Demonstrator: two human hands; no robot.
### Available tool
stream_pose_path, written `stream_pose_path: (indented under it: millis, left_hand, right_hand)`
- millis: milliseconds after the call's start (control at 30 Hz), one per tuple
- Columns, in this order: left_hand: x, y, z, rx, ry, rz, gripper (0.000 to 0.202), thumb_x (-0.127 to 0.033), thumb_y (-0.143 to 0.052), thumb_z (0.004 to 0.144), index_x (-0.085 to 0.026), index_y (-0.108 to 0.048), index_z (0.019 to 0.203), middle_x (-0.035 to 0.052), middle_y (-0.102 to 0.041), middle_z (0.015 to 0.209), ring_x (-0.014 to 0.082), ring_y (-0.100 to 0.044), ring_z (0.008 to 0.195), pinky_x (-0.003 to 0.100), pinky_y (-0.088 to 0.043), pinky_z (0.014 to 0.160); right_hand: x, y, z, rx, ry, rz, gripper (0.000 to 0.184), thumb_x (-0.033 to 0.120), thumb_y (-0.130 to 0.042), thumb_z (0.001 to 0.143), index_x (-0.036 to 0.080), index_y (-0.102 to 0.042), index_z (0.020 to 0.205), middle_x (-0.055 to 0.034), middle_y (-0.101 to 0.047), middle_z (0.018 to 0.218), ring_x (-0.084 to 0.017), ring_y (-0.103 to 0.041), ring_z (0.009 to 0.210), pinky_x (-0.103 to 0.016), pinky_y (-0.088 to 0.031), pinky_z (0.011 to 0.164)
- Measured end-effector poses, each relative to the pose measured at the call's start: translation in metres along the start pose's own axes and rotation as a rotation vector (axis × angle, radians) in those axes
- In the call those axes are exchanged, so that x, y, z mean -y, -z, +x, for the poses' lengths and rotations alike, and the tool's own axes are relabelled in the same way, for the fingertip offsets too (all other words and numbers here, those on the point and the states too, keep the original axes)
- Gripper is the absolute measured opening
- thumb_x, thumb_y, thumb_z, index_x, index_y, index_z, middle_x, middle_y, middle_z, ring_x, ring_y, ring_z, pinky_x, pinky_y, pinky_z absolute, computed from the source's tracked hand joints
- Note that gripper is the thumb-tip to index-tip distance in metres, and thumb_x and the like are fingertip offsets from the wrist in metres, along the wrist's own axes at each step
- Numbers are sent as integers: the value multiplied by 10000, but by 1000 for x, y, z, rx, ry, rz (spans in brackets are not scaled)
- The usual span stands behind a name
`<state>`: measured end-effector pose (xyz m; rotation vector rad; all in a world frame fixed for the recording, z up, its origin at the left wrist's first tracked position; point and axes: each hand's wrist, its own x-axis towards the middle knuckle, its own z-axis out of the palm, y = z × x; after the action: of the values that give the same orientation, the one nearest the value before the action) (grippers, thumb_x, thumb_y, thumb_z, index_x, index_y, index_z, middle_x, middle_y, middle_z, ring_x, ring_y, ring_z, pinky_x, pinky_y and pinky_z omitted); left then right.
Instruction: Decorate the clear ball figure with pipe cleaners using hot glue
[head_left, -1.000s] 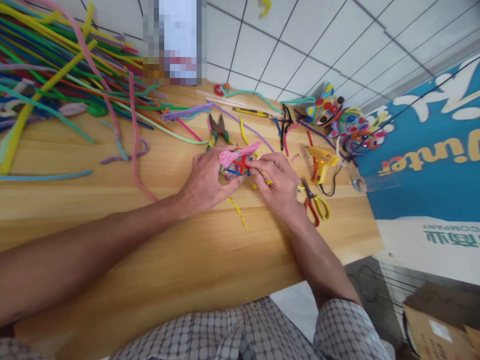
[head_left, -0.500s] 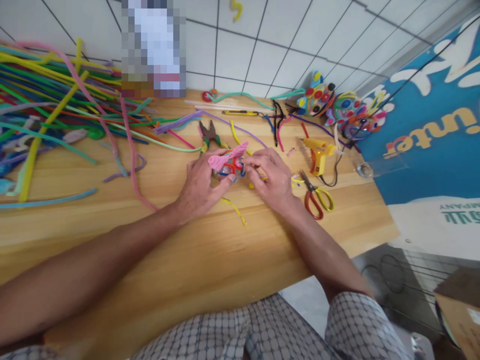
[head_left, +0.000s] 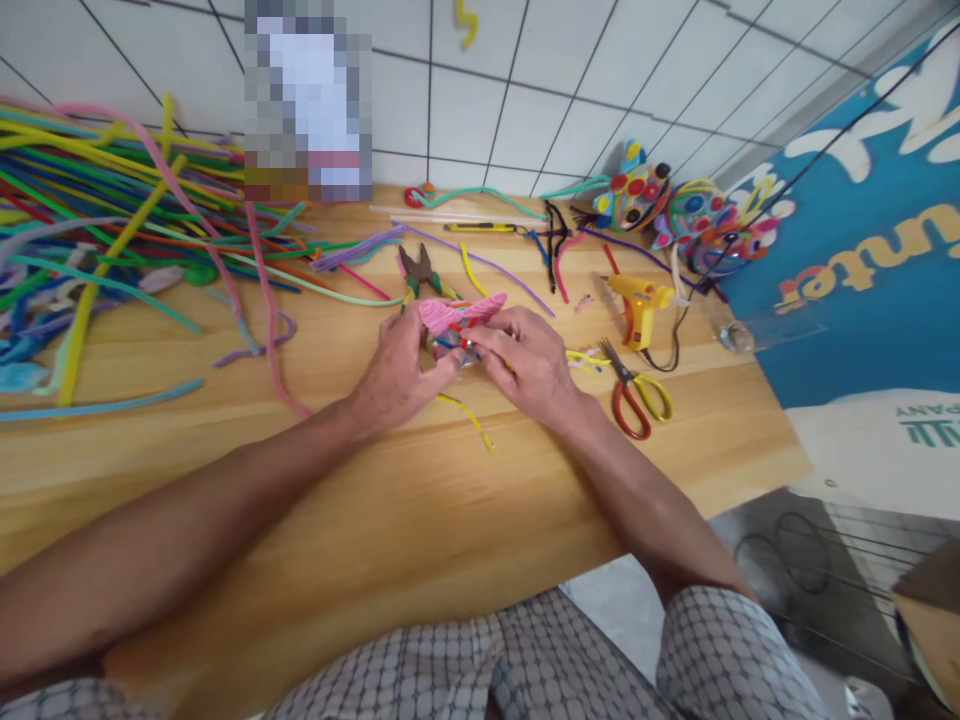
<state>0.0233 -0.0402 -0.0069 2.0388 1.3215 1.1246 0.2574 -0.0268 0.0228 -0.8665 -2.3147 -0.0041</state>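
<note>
Between my two hands is a small pipe-cleaner craft figure (head_left: pixel 462 315), with a striped pink piece across its top and red and blue parts below. My left hand (head_left: pixel 400 372) is closed round its left side, with the thumb along the near edge. My right hand (head_left: pixel 531 362) has its fingers bent and pressed together against the front and right of the figure; those fingers hide part of it. Just behind the figure lie pliers (head_left: pixel 418 265) with green and yellow handles. A yellow pipe cleaner (head_left: pixel 471 418) lies in front of my left hand.
Many coloured pipe cleaners (head_left: pixel 112 190) are heaped at the left. To the right are scissors (head_left: pixel 632 398) and a yellow glue gun (head_left: pixel 637 305) with its cord. A utility knife (head_left: pixel 480 228) lies by the tiled wall, and decorated craft figures (head_left: pixel 636 195) stand at the back right.
My right fingers have moved left, from the figure's right edge onto its front. The pink piece has tipped to lie more level. My left hand keeps its hold.
</note>
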Motion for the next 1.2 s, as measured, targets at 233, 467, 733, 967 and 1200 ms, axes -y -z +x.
stream_pose_path:
  millis: [233, 467, 733, 967, 1200]
  left_hand:
    - [-5, 0, 3, -13, -17, -2, 327, -321, -700, 966, -270, -595, 1271, 67, -752, 1096, 320, -726, 1167, 565, -576, 1095]
    - [-9, -3, 5, -28, -2, 6, 333, -319, -701, 953, -280, -577, 1260, 61, -754, 1106, 293, -731, 1106, 527, -585, 1035]
    - [-9, 0, 6, 24, 18, -34, 341, -311, -699, 969, -303, -592, 1293, 41, -764, 1135, 303, -737, 1165, 533, -553, 1113]
    - [-8, -1, 7, -20, 40, -148, 271, -354, -696, 960, -303, -645, 1221, 48, -758, 1056, 302, -724, 1082, 518, -559, 1041]
    - [-11, 2, 7, -1, 72, -154, 218, -384, -668, 1010, -280, -633, 1198, 70, -747, 1031, 325, -722, 1121, 516, -575, 977]
  right_hand:
    - [1, 0, 1, -16, 12, -62, 310, 212, -567, 1131, 281, -822, 1292, -67, -776, 1049, -229, -705, 976, -391, -581, 873]
    - [4, 4, 5, 7, 12, 28, 346, 241, -498, 1171, 289, -779, 1366, -69, -788, 1115, -224, -727, 1041, -384, -634, 910]
    - [5, 4, 5, 24, -26, 132, 318, 215, -541, 1160, 277, -795, 1341, -80, -768, 1143, -225, -703, 1077, -387, -626, 937]
    - [3, -2, 5, -60, -12, 281, 308, 189, -589, 1144, 293, -789, 1354, -67, -757, 1133, -220, -722, 1072, -389, -630, 944]
    - [2, -4, 4, -81, -25, 317, 310, 175, -598, 1136, 295, -790, 1348, -55, -758, 1133, -210, -728, 1072, -382, -637, 953]
